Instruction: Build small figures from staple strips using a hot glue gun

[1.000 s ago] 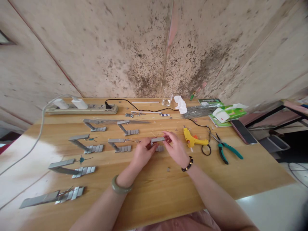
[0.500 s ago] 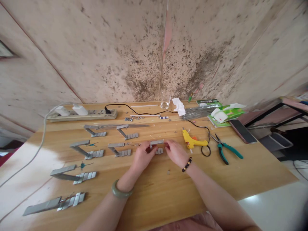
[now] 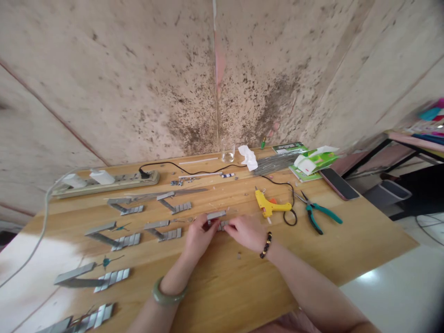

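Observation:
Near the middle of the table is a small grey folded strip piece (image 3: 216,215), with a flat top bar above a segmented base. My left hand (image 3: 201,237) is closed around its left side, thumb and fingers pinching it. At the right end of the base, my right hand (image 3: 247,232) has its thumb and forefinger pressed together against the piece. The fingers partly hide the lower part. Just left stands a similar Z-shaped grey piece (image 3: 157,226) with a segmented foot.
Several more grey folded pieces (image 3: 118,280) stand to the left. A yellow glue gun (image 3: 272,205) and teal-handled pliers (image 3: 321,213) lie to the right, beyond them a phone (image 3: 339,183). Along the back are a power strip (image 3: 121,181), a glass (image 3: 228,152) and a bundle of grey strips (image 3: 277,163).
The view has swung a little to the right, so the table appears shifted left. My right hand has come down from the top bar's end to the base. My left hand keeps its hold.

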The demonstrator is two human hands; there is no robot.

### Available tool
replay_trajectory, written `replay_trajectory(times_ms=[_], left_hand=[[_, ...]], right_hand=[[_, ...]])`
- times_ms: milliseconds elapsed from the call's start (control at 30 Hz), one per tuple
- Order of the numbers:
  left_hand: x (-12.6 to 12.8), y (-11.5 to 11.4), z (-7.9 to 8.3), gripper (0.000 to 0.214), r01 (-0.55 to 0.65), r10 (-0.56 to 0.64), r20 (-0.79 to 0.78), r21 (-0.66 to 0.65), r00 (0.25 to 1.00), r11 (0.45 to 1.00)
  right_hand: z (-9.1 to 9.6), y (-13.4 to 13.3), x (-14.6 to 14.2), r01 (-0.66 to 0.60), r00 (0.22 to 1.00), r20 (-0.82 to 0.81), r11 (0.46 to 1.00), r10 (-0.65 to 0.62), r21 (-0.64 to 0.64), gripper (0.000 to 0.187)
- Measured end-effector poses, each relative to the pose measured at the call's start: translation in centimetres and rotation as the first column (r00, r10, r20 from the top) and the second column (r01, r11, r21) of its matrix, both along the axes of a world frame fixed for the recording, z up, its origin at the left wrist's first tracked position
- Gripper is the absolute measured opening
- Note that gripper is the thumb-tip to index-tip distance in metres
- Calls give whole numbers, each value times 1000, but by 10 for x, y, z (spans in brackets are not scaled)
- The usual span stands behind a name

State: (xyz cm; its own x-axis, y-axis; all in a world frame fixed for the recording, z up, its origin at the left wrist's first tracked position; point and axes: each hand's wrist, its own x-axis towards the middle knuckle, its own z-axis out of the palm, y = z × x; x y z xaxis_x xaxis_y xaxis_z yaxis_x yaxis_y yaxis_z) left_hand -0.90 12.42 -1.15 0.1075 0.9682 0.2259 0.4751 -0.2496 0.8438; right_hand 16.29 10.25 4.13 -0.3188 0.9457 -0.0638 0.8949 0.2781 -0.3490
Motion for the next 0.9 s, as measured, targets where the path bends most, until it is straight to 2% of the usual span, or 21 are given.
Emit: replay_trajectory(times_ms=[100, 167, 233, 367, 467, 633, 700, 800, 900], left_hand=[[0, 0, 1, 22, 4, -4, -9, -8, 1000, 1000], [0, 0, 0, 24, -9, 8, -35, -26, 999, 1000], [-1, 0, 0, 26, -22, 20, -62, -36, 998, 999], [-2, 0, 0, 27, -26, 22, -97, -39, 995, 999], [-3, 1, -1, 26, -7, 4, -85, -37, 996, 999], [-3, 3, -2, 28, 1, -3, -55, -29, 998, 1000], [-3, 2, -1, 27, 14, -15, -55, -19, 998, 1000], [-2, 2, 2, 25, 44, -43, -46, 14, 998, 999], [-2, 1, 3, 23, 48, -46, -51, 38, 998, 998]], right_hand=[[4, -4, -1, -147, 988, -50, 986, 143, -80, 31], [6, -7, -3, -255, 965, -110, 954, 239, -157, 29], [8, -10, -5, -314, 944, -163, 930, 286, -189, 29], [10, -15, -12, -355, 929, -207, 900, 308, -253, 28], [10, -20, -18, -457, 882, -292, 823, 371, -337, 28], [8, -32, -28, -645, 762, -441, 612, 474, -457, 23], [7, -35, -31, -666, 745, -477, 557, 466, -496, 19], [7, -39, -35, -666, 745, -487, 554, 457, -499, 18], [9, -46, -42, -665, 745, -427, 623, 513, -412, 23]])
